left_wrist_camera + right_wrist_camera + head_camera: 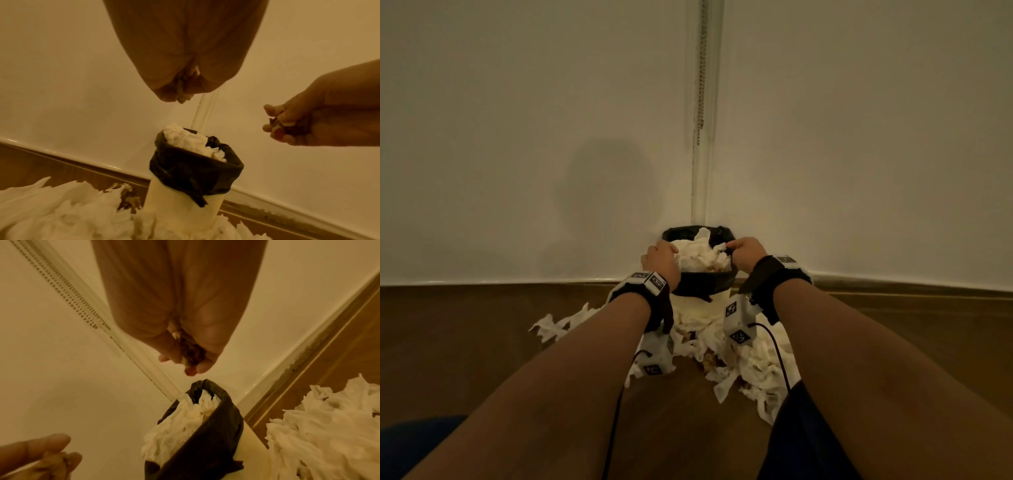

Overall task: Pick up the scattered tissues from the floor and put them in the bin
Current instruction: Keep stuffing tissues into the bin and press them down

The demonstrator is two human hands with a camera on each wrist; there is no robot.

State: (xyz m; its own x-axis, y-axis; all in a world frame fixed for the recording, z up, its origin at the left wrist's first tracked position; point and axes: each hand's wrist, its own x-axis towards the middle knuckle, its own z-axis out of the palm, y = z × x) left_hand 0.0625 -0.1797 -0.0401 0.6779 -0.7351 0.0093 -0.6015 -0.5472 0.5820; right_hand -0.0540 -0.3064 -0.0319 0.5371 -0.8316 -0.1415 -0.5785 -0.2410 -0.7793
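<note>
White tissues (753,363) lay heaped on the wooden floor (482,342) around the bin (700,270) in the head view, with both hands poised over its heaped mouth. From the left wrist, the left hand (185,65) had its fingers bunched round a small crumpled scrap above the black liner (195,172). From the right wrist, the right hand (185,321) pinched a dark, stained wad just above the rim. The bin looked already brimful, so anything released could likely slide off the mound back to the floor, or a push could tip the light bin.
</note>
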